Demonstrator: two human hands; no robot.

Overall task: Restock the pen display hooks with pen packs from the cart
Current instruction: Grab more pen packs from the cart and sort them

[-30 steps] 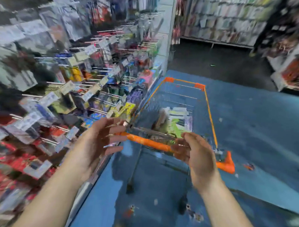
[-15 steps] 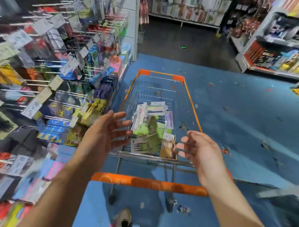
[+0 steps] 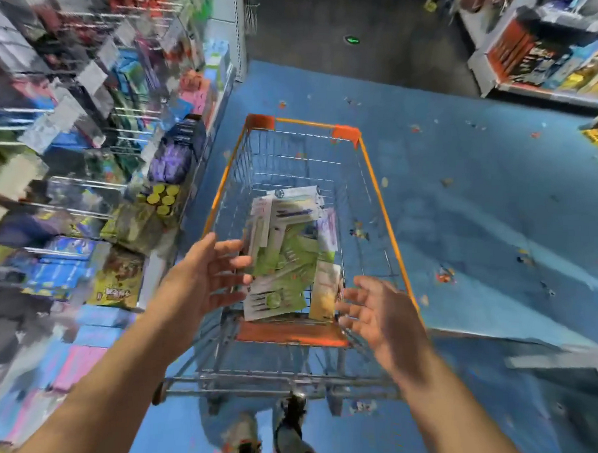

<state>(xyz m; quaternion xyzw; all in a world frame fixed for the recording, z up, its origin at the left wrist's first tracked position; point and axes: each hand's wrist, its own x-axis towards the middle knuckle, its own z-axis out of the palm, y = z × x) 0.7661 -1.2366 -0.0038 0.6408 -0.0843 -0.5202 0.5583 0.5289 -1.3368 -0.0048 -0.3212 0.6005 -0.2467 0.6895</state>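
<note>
While pen packs (image 3: pixel 282 260) fill the cart (image 3: pixel 378 182), both hands hover open.

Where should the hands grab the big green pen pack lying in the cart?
Probably by its near bottom edge. The green pen pack lies flat on the pile in the cart, so the left hand, open beside it, could come from above and pinch that flat card edge between thumb and fingers.

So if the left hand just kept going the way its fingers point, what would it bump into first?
Probably the pen packs piled in the cart. The open left hand points its fingers at the pile's near left edge; from one view I cannot tell whether it is level with them or above.
</note>
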